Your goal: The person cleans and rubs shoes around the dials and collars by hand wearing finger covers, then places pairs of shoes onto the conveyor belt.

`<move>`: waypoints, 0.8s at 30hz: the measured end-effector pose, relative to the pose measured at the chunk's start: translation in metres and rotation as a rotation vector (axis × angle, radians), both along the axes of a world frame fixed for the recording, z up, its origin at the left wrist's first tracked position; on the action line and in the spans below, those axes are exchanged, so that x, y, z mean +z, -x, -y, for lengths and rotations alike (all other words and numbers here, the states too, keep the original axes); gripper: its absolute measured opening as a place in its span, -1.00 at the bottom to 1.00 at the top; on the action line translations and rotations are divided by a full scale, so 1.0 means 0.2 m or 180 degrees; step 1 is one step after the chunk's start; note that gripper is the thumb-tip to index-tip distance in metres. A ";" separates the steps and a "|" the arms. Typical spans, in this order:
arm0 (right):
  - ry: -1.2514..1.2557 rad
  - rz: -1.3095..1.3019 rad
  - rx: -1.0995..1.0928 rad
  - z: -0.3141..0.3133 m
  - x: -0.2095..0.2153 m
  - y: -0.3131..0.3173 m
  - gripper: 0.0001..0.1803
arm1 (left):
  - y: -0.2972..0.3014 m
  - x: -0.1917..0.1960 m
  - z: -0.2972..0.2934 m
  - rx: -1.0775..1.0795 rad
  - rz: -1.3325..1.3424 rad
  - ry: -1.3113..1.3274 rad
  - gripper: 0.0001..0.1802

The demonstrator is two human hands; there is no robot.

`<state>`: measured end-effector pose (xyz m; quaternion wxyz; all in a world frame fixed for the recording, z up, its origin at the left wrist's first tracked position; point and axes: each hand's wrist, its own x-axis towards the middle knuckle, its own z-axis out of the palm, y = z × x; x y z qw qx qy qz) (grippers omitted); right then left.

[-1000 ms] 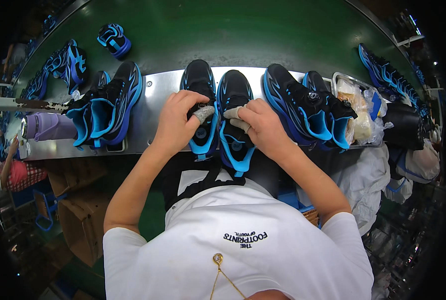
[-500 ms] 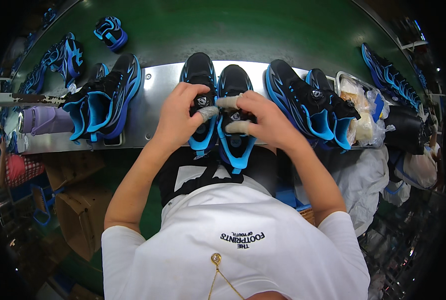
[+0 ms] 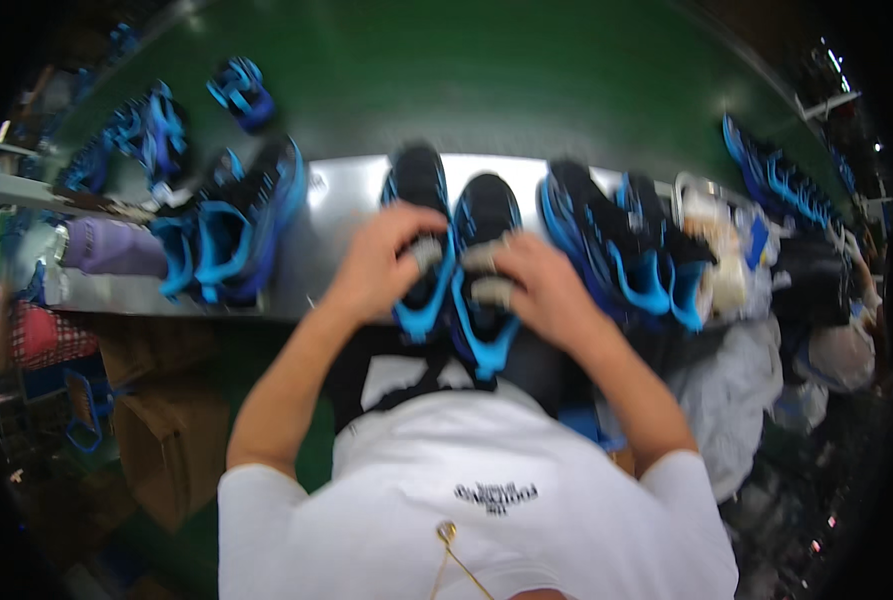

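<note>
So the person is standing right at the near edge of a shiny metal shelf, and both hands are working on a pair of black and blue sneakers sitting side by side around the middle of that edge. The left hand is lying on top of the left sneaker, fingers curled down over the opening, and there's a pale wad of something poking out under the fingertips. Looks like the fingers are closing on it, but the shot is pretty blurry so I can't tell for sure. The right hand is doing the same thing on the right sneaker, fingers bent around another pale wad at the shoe's mouth. Both heels are hanging over the near edge toward the person's white shirt, toes pointing at the green belt behind the shelf.

More of the same sneakers are sitting around: a pair toward the left end of the shelf, and another pair just right of the one being handled, almost touching it. A few loose ones are lying on the far left part of the belt, and a row is lining up toward its right end. A cardboard box is sitting on the floor below the shelf's left side.
</note>
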<state>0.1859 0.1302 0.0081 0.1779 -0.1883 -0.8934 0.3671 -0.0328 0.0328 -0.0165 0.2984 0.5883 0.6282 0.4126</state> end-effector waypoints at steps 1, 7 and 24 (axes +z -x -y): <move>-0.0159 -0.0132 -0.0284 0.03 -0.06 -0.01 -0.61 | 0.00 -0.02 0.00 0.0061 -0.0032 -0.0056 -0.62; 0.0572 -0.0041 0.0336 0.05 0.03 -0.09 -0.42 | -0.29 0.08 0.20 0.0542 -0.0522 -0.0174 -0.81; 0.1004 0.0270 -0.0343 -0.07 0.05 -0.04 -0.44 | -0.56 0.08 0.11 0.0667 0.4269 0.1797 -0.67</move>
